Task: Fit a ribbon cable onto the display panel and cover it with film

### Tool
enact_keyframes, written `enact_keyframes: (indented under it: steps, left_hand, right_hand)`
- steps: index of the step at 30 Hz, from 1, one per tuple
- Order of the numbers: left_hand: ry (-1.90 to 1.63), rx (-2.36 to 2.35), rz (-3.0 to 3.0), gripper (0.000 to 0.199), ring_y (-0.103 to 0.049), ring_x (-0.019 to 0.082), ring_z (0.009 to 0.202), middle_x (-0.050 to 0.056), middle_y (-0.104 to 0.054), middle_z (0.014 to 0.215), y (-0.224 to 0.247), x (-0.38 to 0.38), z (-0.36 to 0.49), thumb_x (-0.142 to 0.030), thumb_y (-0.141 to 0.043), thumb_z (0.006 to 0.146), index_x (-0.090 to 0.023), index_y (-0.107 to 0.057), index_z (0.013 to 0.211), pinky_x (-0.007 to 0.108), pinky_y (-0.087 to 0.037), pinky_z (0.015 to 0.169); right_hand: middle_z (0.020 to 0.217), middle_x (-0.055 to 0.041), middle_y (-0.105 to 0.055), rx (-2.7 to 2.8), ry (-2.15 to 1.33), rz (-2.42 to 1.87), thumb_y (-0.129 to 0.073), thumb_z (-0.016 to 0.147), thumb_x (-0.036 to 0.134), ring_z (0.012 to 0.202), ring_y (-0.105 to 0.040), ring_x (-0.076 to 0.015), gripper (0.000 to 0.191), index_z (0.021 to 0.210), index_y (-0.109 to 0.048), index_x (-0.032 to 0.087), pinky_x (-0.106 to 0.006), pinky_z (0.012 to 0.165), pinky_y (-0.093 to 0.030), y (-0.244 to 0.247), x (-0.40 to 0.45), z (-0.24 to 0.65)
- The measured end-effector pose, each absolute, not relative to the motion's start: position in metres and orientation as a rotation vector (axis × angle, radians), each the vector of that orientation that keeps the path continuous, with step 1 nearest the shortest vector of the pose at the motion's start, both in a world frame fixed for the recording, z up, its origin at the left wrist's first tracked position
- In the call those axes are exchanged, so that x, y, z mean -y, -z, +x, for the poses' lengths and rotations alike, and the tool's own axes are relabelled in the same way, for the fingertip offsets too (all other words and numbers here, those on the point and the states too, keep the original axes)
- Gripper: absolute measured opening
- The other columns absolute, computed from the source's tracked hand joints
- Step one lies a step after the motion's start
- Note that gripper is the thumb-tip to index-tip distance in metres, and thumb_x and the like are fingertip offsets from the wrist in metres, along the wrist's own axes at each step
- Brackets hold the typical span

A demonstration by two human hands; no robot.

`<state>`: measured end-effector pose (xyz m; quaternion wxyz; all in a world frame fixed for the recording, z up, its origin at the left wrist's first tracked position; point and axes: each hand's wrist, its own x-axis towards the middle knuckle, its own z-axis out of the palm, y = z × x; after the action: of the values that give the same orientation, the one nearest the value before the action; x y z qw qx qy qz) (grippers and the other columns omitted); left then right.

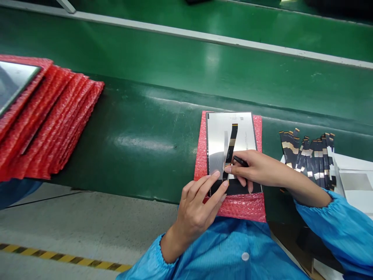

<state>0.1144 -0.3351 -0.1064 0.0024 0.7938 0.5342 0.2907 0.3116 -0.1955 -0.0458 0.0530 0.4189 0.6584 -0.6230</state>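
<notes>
A flat silver panel (217,149) with a black lower strip lies on a red bubble-wrap sheet (241,208) at the green bench's front edge. A black flex cable (232,139) with gold bands stands along the panel's middle, its lower end at the black strip. My left hand (201,200) rests at the panel's lower left, fingers spread, fingertips by the cable's lower end. My right hand (252,169) is closed around a black pen-like tool (241,161), its fingertips beside the cable's lower part.
Several black flex cables (316,155) lie fanned out at the right, beside white trays or sheets (355,177). A stack of red bubble-wrap sleeves (67,116) with a panel (14,83) on top stands at the left. A pale rail (204,35) runs across the green surface behind.
</notes>
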Motion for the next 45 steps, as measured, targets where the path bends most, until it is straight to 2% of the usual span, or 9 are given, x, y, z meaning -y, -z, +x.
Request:
enact_keyframes:
  steps: [5, 10, 17, 21, 27, 34, 39, 41, 45]
  left_hand:
    - [-0.966, -1.613, 2.664, 0.041, -0.062, 0.013, 0.113, -0.003, -0.071, 0.125, 0.112, 0.338, 0.110, -0.042, -0.069, 0.089, -0.030, -0.063, 0.127, 0.031, -0.044, 0.097]
    - [-0.854, -1.636, 2.735, 0.045, -0.063, 0.014, 0.112, -0.005, -0.070, 0.127, 0.114, 0.339, 0.111, -0.049, -0.059, 0.094, -0.027, -0.059, 0.133, 0.032, -0.042, 0.096]
    - [-0.784, -1.776, 2.670, 0.051, -0.064, 0.024, 0.114, 0.001, -0.066, 0.132, 0.115, 0.350, 0.125, -0.048, -0.062, 0.089, -0.031, -0.056, 0.137, 0.045, -0.048, 0.085]
    - [-0.740, -1.810, 2.634, 0.065, -0.062, 0.030, 0.117, 0.004, -0.065, 0.132, 0.116, 0.354, 0.132, -0.042, -0.072, 0.081, -0.032, -0.051, 0.141, 0.054, -0.049, 0.081]
    - [-0.715, -1.911, 2.561, 0.057, -0.067, 0.027, 0.110, 0.000, -0.065, 0.132, 0.111, 0.353, 0.140, -0.049, -0.066, 0.086, -0.039, -0.050, 0.139, 0.055, -0.055, 0.079]
    - [-0.793, -1.843, 2.518, 0.059, -0.065, 0.027, 0.115, -0.002, -0.065, 0.132, 0.119, 0.353, 0.128, -0.040, -0.062, 0.087, -0.042, -0.044, 0.142, 0.055, -0.057, 0.082]
    - [-0.783, -1.847, 2.546, 0.072, -0.062, 0.032, 0.121, 0.003, -0.067, 0.129, 0.121, 0.356, 0.128, -0.034, -0.070, 0.075, -0.040, -0.046, 0.142, 0.060, -0.052, 0.094]
    - [-0.864, -1.827, 2.542, 0.075, -0.059, 0.033, 0.125, 0.001, -0.071, 0.121, 0.119, 0.356, 0.131, -0.028, -0.072, 0.068, -0.048, -0.049, 0.137, 0.062, -0.048, 0.102]
    - [-0.946, -1.817, 2.565, 0.076, -0.044, 0.031, 0.141, -0.001, -0.077, 0.103, 0.117, 0.345, 0.128, -0.021, -0.071, 0.055, -0.055, -0.059, 0.122, 0.058, -0.043, 0.114]
  right_hand:
    - [0.056, 0.0095, -0.066, -2.039, 1.864, 1.263, -0.054, 0.090, 0.044, 0.030, -0.060, -0.0099, 0.021, 0.079, -0.050, 0.026, -0.019, 0.035, -0.046, 0.046, 0.196, 0.311]
    - [0.054, 0.0097, -0.065, -2.012, 1.910, 1.291, -0.056, 0.088, 0.043, 0.030, -0.060, -0.0101, 0.020, 0.081, -0.052, 0.025, -0.018, 0.035, -0.046, 0.046, 0.196, 0.311]
    - [0.058, 0.0080, -0.068, -2.074, 1.845, 1.388, -0.057, 0.086, 0.052, 0.033, -0.060, -0.0108, 0.025, 0.089, -0.061, 0.028, -0.021, 0.036, -0.042, 0.041, 0.198, 0.313]
    - [0.057, 0.0077, -0.064, -2.275, 1.625, 1.526, -0.055, 0.090, 0.053, 0.039, -0.060, -0.0110, 0.028, 0.099, -0.062, 0.027, -0.019, 0.037, -0.037, 0.027, 0.205, 0.321]
    - [0.056, 0.0083, -0.058, -2.562, 1.337, 1.538, -0.054, 0.094, 0.050, 0.046, -0.052, -0.0106, 0.023, 0.102, -0.061, 0.030, -0.019, 0.043, -0.032, 0.003, 0.232, 0.342]
    - [0.056, 0.0064, -0.062, -2.448, 1.549, 1.690, -0.060, 0.092, 0.044, 0.046, -0.052, -0.0147, 0.011, 0.093, -0.067, 0.036, -0.025, 0.043, -0.041, 0.021, 0.275, 0.376]
    - [0.075, 0.0050, -0.070, -2.215, 1.901, 1.890, -0.057, 0.093, 0.046, 0.070, -0.067, -0.0194, 0.018, 0.084, -0.066, 0.034, -0.030, 0.062, -0.053, 0.044, 0.312, 0.390]
    - [0.067, 0.0060, -0.063, -1.955, 2.254, 1.938, -0.053, 0.094, 0.050, 0.057, -0.063, -0.0163, 0.022, 0.084, -0.065, 0.035, -0.029, 0.054, -0.050, 0.050, 0.327, 0.395]
    - [0.053, 0.0096, -0.046, -1.534, 2.908, 1.935, -0.045, 0.092, 0.062, 0.034, -0.047, -0.0111, 0.029, 0.110, -0.060, 0.044, -0.025, 0.040, -0.040, 0.058, 0.347, 0.411]
